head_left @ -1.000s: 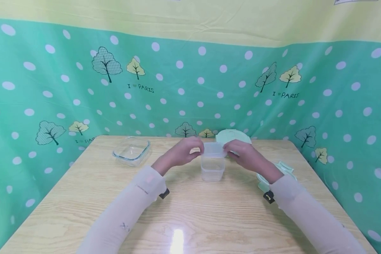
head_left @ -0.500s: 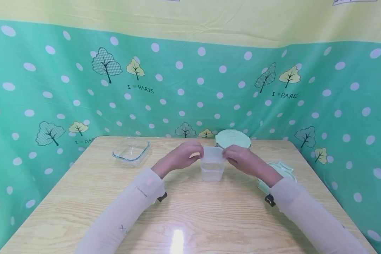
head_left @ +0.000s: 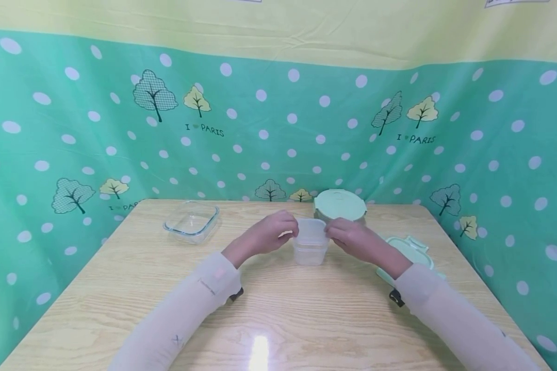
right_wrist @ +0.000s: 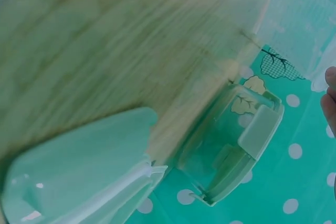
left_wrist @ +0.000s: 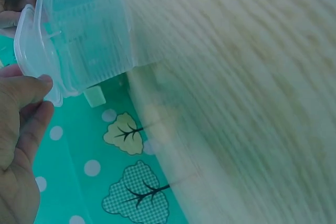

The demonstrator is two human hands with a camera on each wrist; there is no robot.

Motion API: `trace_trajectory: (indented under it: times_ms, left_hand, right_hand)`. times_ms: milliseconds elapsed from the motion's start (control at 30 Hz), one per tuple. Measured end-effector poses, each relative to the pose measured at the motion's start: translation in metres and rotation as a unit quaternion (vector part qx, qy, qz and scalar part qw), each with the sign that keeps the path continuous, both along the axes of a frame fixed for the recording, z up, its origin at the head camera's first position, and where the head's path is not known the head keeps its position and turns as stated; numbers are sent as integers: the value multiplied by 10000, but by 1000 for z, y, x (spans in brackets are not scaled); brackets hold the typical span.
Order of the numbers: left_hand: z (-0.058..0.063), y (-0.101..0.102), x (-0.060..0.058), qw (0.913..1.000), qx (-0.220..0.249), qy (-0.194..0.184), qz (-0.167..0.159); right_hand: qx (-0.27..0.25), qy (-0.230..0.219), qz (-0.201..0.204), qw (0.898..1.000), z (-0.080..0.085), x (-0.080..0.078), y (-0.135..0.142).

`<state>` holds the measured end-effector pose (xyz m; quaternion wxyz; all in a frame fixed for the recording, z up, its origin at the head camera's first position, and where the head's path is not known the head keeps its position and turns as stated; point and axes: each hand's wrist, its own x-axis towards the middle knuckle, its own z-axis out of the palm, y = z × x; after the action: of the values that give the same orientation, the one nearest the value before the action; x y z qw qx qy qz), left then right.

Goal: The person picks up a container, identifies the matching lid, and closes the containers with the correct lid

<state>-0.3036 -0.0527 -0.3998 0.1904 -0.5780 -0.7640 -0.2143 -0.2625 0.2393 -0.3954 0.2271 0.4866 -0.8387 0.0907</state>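
A small translucent plastic container (left_wrist: pixel 89 35) with ribbed walls stands on the table at the middle. Over its top is a translucent plastic lid (head_left: pixel 312 230), slightly tilted in the left wrist view. My left hand (head_left: pixel 275 232) pinches the lid's left edge between thumb and fingers. At the opposite edge, my right hand (head_left: pixel 355 239) pinches the lid too. Only the right fingertips (right_wrist: pixel 329 90) show in the right wrist view, at its right border. Whether the lid touches the rim all round cannot be told.
A clear square glass dish (head_left: pixel 192 224) stands at the back left of the wooden table (head_left: pixel 278 319). Behind my right hand is a round container with a pale green lid (head_left: pixel 340 203). A green clip lid (head_left: pixel 410 252) lies beside my right forearm. A patterned curtain (head_left: pixel 260 118) hangs behind.
Both hands have moved down together, bringing the lid from above the container down to its top. The container and the other dishes have stayed in place.
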Motion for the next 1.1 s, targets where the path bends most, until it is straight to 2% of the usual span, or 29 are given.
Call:
trace_trajectory:
  times_ms: [367, 733, 1100]
  left_hand:
    - [-4, 0, 2, 9999, -30, 107, -37]
    - [-2, -1, 6, 9998, -174, 29, -13]
    - [-5, 0, 6, 9992, -375, -107, 97]
  right_hand:
    - [62, 156, 137, 9998, -5, 3, 0]
    - [194, 413, 158, 9988, -6, 3, 0]
    - [269, 342, 11, 9991, -7, 5, -2]
